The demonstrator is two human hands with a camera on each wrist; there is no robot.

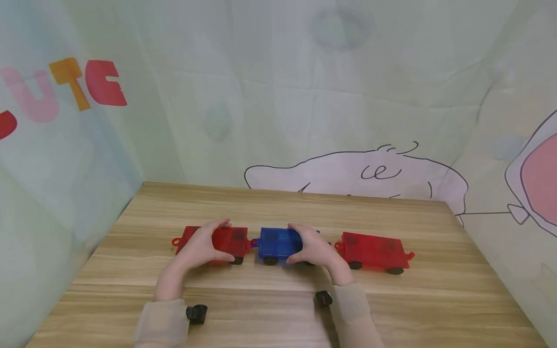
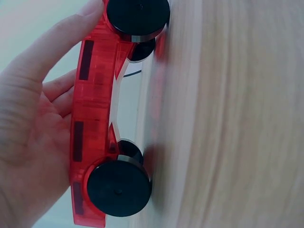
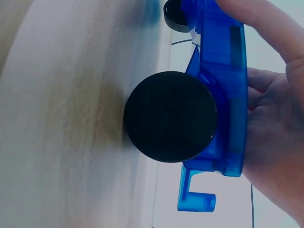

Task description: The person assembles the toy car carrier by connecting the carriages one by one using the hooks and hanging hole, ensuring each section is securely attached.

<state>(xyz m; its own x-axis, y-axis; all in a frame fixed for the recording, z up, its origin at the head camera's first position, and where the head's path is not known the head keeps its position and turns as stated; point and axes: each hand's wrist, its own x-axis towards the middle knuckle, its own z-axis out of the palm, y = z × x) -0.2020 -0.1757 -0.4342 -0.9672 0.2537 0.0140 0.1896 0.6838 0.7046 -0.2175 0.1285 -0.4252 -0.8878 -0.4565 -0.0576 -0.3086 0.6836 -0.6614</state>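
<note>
A translucent red toy train car [image 1: 232, 238] with black wheels stands at the left of the row. My left hand [image 1: 201, 247] grips it from above, thumb on the near side and fingers over the far side. To its right, my right hand [image 1: 314, 247] holds a translucent blue toy train car [image 1: 273, 242] in the same way. The red car's right end meets the blue car's ring [image 1: 254, 243], and the two overlap there. In the right wrist view, a blue hook [image 3: 197, 202] sticks out from the blue car's end, past a black wheel [image 3: 171, 116].
A second red train car [image 1: 372, 250] stands just right of the blue one, its ring [image 1: 339, 246] facing the blue car's hook end. All three are on a wood-grain table [image 1: 261, 309]. Behind the table hangs a printed cloth [image 1: 270, 96].
</note>
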